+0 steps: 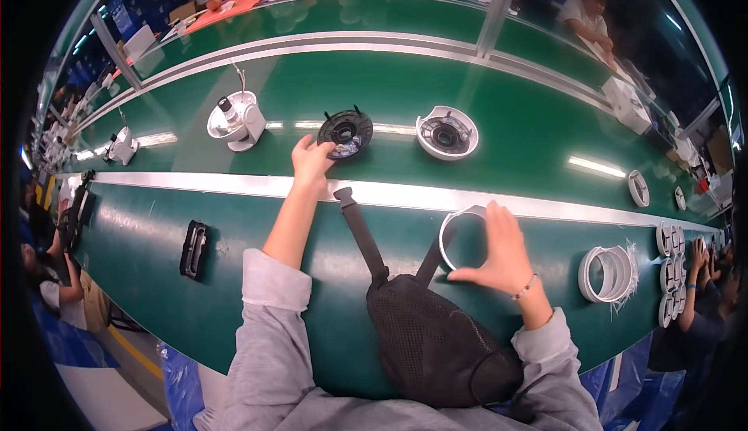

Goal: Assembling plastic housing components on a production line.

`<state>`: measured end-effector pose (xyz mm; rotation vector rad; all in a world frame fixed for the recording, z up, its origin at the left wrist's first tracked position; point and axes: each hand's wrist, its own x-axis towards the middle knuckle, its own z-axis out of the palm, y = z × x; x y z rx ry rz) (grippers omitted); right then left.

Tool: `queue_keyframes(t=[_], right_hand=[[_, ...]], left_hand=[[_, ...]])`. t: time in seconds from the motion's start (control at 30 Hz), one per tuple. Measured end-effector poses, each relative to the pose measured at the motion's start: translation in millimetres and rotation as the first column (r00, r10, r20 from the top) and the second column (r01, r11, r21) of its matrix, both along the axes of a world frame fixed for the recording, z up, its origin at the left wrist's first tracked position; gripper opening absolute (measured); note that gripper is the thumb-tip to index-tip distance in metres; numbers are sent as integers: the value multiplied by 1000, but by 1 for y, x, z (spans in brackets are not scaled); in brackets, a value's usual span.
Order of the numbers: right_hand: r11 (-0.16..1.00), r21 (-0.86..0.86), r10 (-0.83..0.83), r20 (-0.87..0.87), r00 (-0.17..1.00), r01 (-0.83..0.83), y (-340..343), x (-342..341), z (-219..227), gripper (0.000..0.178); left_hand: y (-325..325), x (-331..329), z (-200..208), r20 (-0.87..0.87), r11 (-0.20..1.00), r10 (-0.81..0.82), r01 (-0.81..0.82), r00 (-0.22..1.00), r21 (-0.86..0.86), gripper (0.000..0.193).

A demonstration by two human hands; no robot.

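Note:
My left hand (312, 164) reaches over the metal rail to a black round lens housing (347, 130), its fingers at the near-left rim; whether the housing is lifted I cannot tell. A pale circuit part shows on its face. On the right, my right hand (502, 256) holds a thin white ring (447, 241), thumb at its lower edge and fingers at its upper right. Between my forearms lies a black mesh bag (425, 330), one strap and buckle reaching to the rail. A white round housing with a dark lens centre (446, 132) sits right of the black one.
A white camera-like unit with wires (238, 119) stands on the green belt. On the near table lie a black oblong part (193, 250), stacked white rings (606, 273) and rows of white parts (668, 273). Metal frame posts (499, 10) rise beyond; other people work around.

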<state>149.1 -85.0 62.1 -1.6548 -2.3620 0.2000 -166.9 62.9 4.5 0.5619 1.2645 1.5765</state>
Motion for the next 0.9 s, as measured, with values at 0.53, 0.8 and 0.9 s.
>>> queue_keyframes(t=[0.53,0.8,0.9], right_hand=[[980,87,-58,-731,680,177,23,-48,10,101],[996,-12,1,-989,148,-89,33,-115,1,108],[982,138,184,-844,503,-128,33,-108,9,110]], left_hand=[[-79,80,36,259,890,-424,346,868,297,46],[-106,81,28,87,731,-651,592,754,340,62],[-99,48,35,229,455,-891,774,392,442,78]])
